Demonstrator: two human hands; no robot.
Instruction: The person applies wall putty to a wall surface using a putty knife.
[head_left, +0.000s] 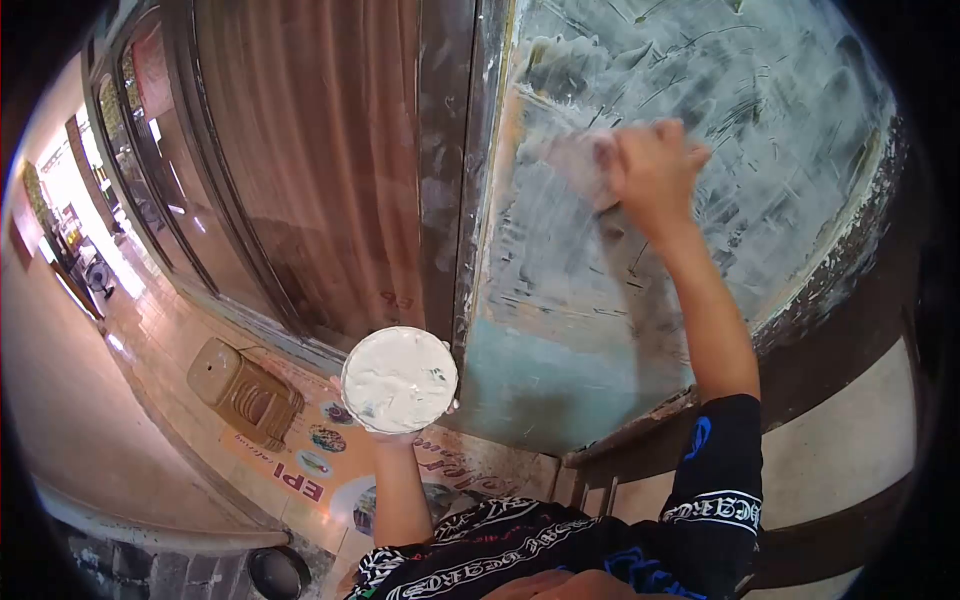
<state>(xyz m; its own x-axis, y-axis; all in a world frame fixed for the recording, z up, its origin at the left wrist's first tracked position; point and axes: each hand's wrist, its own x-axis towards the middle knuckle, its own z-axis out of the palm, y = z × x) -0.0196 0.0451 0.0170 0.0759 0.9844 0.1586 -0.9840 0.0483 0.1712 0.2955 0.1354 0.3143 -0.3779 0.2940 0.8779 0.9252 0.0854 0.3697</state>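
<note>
My left hand (394, 438) holds up a round tub of white putty (400, 378) from below, its fingers curled around the sides and mostly hidden by it. Streaked putty fills the tub nearly to the rim. Raised against the wall (780, 150), my right hand (655, 175) is closed on a flat putty scraper (580, 170), blurred by motion. The scraper's blade is close to the wall surface; whether it touches is hard to tell. Uneven white-grey putty strokes cover the upper wall, and a bare blue-green band (560, 375) shows lower down.
A dark window frame (445, 150) with a brown curtain (310, 140) behind glass adjoins the wall on the left. Below lie a brown plastic stool (240, 385) and a printed banner (310, 450) on the floor. A dark round container (278, 572) stands at lower left.
</note>
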